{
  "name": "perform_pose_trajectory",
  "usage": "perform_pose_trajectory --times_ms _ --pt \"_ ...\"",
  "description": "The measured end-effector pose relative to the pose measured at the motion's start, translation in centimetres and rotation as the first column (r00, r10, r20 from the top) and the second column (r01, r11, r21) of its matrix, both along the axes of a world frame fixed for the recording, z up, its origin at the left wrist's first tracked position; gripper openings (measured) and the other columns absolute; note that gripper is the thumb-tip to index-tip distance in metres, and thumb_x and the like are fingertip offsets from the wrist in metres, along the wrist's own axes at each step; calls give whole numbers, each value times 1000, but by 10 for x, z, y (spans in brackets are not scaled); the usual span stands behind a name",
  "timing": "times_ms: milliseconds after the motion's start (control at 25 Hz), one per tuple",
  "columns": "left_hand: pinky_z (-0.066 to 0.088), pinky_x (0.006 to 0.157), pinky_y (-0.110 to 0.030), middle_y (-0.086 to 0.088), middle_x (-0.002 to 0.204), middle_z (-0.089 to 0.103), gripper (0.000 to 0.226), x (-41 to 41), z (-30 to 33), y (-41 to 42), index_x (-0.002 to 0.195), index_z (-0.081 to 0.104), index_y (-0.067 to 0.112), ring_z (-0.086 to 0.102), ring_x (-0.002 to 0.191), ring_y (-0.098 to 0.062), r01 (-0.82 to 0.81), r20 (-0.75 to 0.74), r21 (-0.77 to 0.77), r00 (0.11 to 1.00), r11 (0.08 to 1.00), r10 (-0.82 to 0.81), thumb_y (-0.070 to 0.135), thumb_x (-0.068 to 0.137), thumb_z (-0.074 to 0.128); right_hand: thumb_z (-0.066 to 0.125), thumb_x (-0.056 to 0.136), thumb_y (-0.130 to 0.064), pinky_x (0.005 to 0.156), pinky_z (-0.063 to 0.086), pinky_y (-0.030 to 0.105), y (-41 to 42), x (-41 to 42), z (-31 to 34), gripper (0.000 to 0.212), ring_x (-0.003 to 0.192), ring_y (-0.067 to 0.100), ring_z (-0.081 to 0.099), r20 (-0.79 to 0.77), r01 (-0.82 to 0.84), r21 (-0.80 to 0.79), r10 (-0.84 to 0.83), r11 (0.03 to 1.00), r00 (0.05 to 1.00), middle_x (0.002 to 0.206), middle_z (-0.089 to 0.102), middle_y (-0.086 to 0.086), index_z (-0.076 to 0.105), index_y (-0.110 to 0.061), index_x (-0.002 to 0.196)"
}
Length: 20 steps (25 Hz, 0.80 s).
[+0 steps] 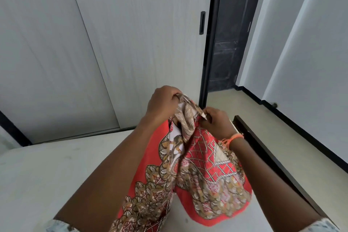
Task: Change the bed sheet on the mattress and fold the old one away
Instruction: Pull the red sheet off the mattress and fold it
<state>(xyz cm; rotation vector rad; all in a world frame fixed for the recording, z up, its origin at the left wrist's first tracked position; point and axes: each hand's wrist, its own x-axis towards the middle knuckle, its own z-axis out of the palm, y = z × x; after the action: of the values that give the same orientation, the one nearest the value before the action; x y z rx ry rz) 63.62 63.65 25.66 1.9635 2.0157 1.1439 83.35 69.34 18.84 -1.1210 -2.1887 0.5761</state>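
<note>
I am gripping the red patterned sheet by its bunched top in both my left hand and right hand, its length hanging toward me over the bare mattress near its right edge.

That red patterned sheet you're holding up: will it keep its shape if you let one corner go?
Probably not. The sheet hangs in limp folds below the left hand and right hand, so it looks floppy. It seems thin and light, bunching easily where gripped.

Sheet over mattress, wardrobe doors behind, floor right.
</note>
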Motion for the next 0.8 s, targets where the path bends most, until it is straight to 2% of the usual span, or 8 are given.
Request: perform_pose_trajectory --times_ms 80,160,280,440,520,640,720,800 --pt "45 59 -28 1 74 72 20 -7 9 3 83 77 13 61 65 -12 -53 73 55 996 997 49 8 89 58 66 83 -19 55 37 26 -3 4 -28 7 60 14 56 9 186 -82 -186 979 982 63 59 -3 64 -20 76" --pt "30 52 -32 0 52 49 27 -11 16 5 64 61 5 39 51 -15 -104 151 93 984 990 89 14 90 61 65 84 -20 62 50 32 -5 5 -49 9 68 22 65 -1 245 -140 -248 959 969 68 66 0 71 -19 78" --pt "22 52 -31 -5 52 35 36 -8 20 7 63 51 -2 29 53 -16 -88 169 79 983 993 74 19 90 62 62 85 -25 73 57 44 -18 -5 -43 12 77 19 68 -261 49 -277 -125 960 957 86 70 -4 65 -25 96" --pt "21 51 -31 1 48 32 39 0 14 5 58 44 3 27 50 -14 -85 194 70 978 994 70 17 90 61 61 85 -50 77 55 30 -43 -29 -4 44 91 9 65 -498 -165 -142 74 976 864 100 66 -8 50 -23 118" --pt "25 50 -30 -6 50 42 34 1 11 5 62 50 0 32 50 -16 -84 213 40 974 996 74 17 90 60 64 89 -46 66 53 24 -48 -43 10 38 82 6 65 -502 -95 -53 55 994 863 91 66 -7 49 -19 112" --pt "36 50 -34 -19 63 60 26 -2 10 5 73 63 0 43 53 -19 -73 184 5 980 997 71 22 86 58 53 98 -30 53 39 28 -42 -50 15 20 59 3 52 -475 75 51 -42 996 879 66 56 -8 53 -14 86" --pt "41 51 -37 -14 63 63 22 -4 10 3 74 67 4 49 55 -21 -81 158 4 984 997 79 21 85 58 50 98 -20 52 36 31 -34 -45 8 23 56 9 48 -427 129 82 -83 988 900 61 53 -2 52 -13 76" --pt "37 51 -35 -8 58 60 22 -5 12 0 71 66 5 47 52 -20 -95 153 24 984 995 91 17 87 59 53 91 -20 53 44 33 -30 -37 -1 11 61 19 55 -257 209 97 -178 973 950 68 62 1 59 -16 82"
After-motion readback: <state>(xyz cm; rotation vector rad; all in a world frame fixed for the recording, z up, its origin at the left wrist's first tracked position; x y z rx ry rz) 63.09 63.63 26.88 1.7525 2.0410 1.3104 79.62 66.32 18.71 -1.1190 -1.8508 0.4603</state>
